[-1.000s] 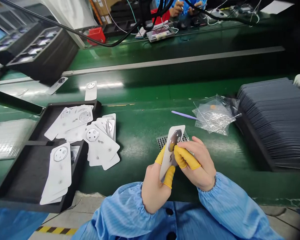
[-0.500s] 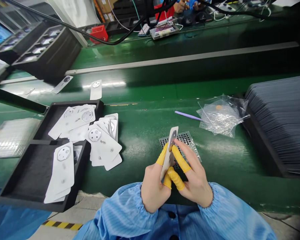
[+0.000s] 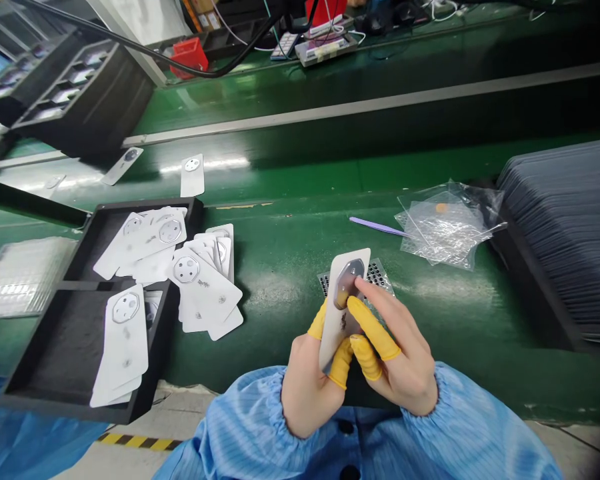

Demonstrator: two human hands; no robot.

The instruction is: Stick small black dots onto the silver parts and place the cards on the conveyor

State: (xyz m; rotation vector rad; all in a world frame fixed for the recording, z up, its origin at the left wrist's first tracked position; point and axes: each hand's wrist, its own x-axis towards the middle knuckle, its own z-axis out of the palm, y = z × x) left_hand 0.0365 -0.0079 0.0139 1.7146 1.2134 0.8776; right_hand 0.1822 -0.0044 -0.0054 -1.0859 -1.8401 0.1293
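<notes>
A white panel with a shiny oval plate near its top end is held up, tilted, just below and right of the middle of the frame. The left hand has it clamped by its lower part, a yellow-covered thumb at the right edge and a yellow-covered finger at the left. The right hand is at the panel's right side, its thumb and index finger in yellow covers and their tips apart. That index tip and a bare fingertip lie at the oval plate; whether they press on it I cannot tell.

Behind the panel, partly hidden, a clear sheet with rows of black dots lies on the green table. Above and to the right of it are purple tweezers, one end against a heap of clear plastic bags.

At the right edge, a long row of dark thin sheets stands packed together in a black tray. Left of centre, a pile of white panels lies beside a black divided tray, which has more such panels in both compartments. Two more panels lie apart at upper left, near a dark box. A red bin sits near the top edge, left of centre.
</notes>
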